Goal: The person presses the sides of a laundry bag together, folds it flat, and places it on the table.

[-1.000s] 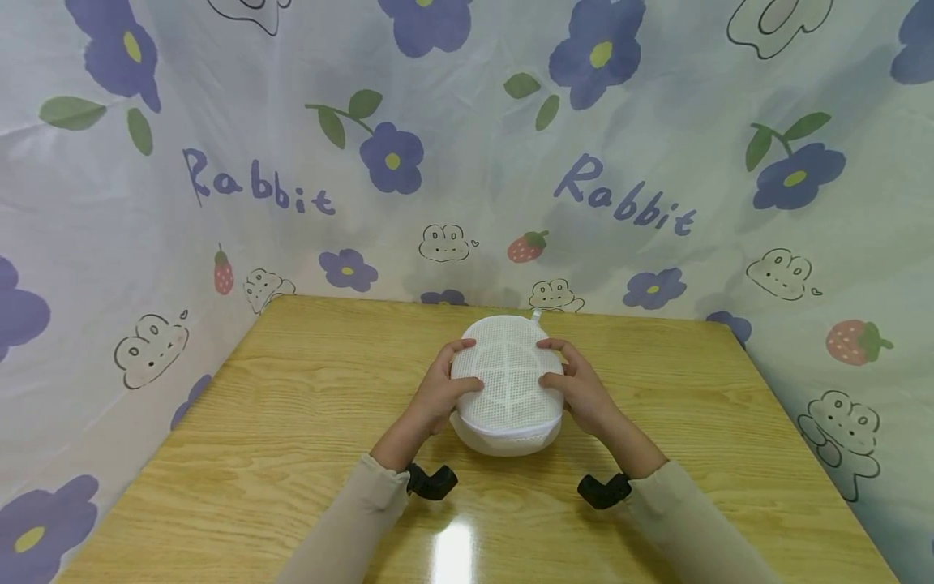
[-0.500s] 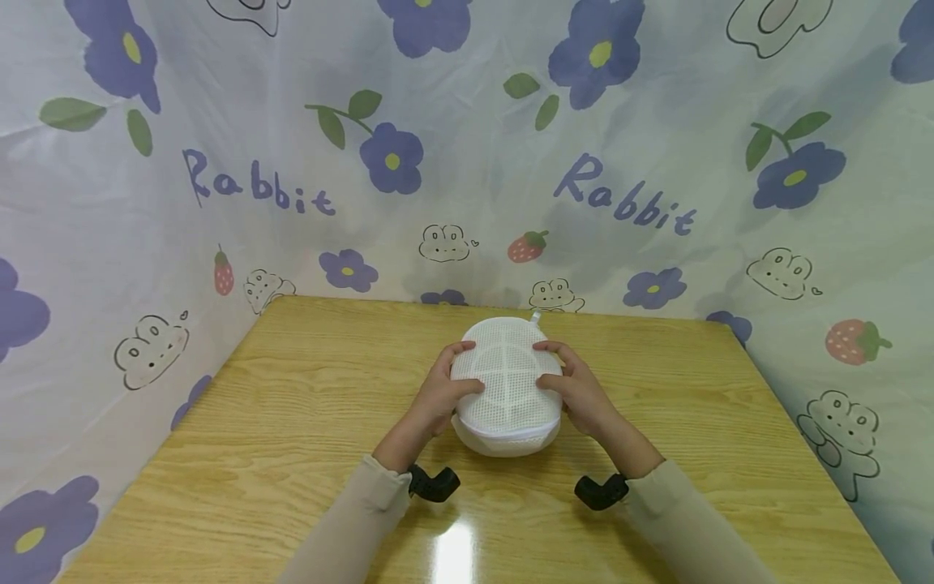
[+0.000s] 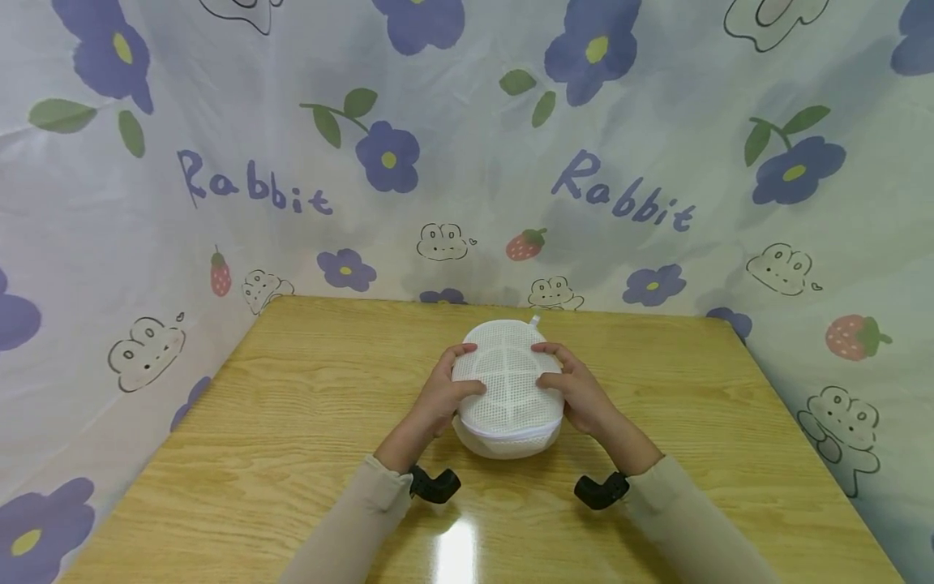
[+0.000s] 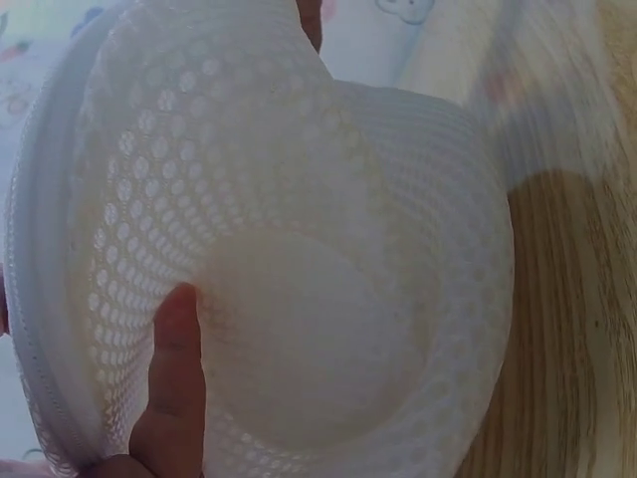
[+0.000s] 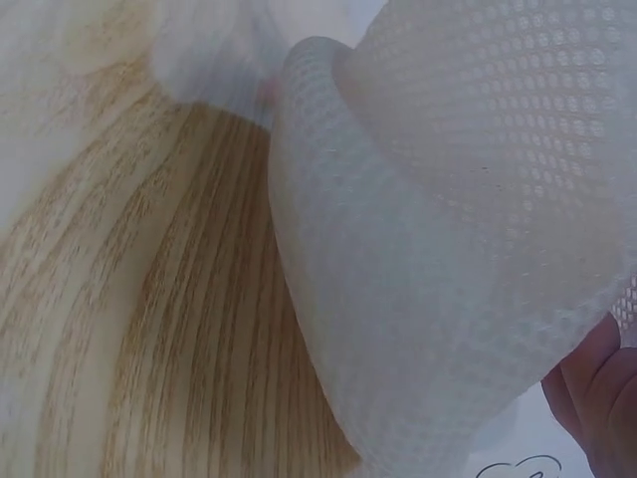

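A rounded white mesh laundry bag [image 3: 508, 393] is held over the middle of the table, its flat netted top tilted toward the head camera. A white zipper band [image 3: 512, 435] curves along its near edge, and a small loop [image 3: 535, 321] sticks out at the far side. My left hand [image 3: 439, 396] grips the bag's left side, thumb on top. On the opposite side my right hand [image 3: 581, 397] grips it likewise. In the left wrist view a finger [image 4: 177, 388] presses into the dented mesh wall. Fingers [image 5: 602, 388] show at the bag's edge in the right wrist view.
The wooden table [image 3: 328, 381] extends on all sides of the bag. A cloth [image 3: 467, 162] printed with flowers and rabbits hangs behind and beside it. Black wrist cameras [image 3: 436, 487] sit at both sleeve cuffs.
Both hands keep their grip on the mesh laundry bag, which shifts only very slightly. The right fingers have slid a little inward over its top. The head view has tilted slightly.
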Demonstrator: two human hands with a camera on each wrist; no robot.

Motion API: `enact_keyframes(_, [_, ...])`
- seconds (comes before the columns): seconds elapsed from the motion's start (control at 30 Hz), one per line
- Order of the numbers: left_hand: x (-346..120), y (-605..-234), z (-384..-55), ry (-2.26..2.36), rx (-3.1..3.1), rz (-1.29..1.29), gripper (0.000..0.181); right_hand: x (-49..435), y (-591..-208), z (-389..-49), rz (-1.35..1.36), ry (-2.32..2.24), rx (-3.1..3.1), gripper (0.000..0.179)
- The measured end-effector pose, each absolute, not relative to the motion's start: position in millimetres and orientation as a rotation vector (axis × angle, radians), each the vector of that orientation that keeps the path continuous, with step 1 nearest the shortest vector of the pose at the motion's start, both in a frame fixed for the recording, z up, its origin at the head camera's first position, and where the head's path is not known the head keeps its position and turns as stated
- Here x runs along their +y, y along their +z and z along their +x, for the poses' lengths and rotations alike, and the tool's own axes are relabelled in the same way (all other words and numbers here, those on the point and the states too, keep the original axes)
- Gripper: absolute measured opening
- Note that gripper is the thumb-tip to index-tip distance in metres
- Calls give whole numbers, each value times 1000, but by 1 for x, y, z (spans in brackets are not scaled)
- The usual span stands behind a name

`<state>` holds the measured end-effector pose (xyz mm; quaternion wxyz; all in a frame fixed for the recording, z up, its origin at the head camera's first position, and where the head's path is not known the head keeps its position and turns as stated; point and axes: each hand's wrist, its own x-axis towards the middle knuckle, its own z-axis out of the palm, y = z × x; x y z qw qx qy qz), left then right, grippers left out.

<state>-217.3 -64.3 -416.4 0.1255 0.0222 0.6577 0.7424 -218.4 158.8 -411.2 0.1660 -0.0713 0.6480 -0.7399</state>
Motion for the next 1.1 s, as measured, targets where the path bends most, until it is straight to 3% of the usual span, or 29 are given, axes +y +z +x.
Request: enact_keyframes(1.1, [-67,-426,-215,2134,1887,86,73,154,-417,-217,-132,-2174,1704,53])
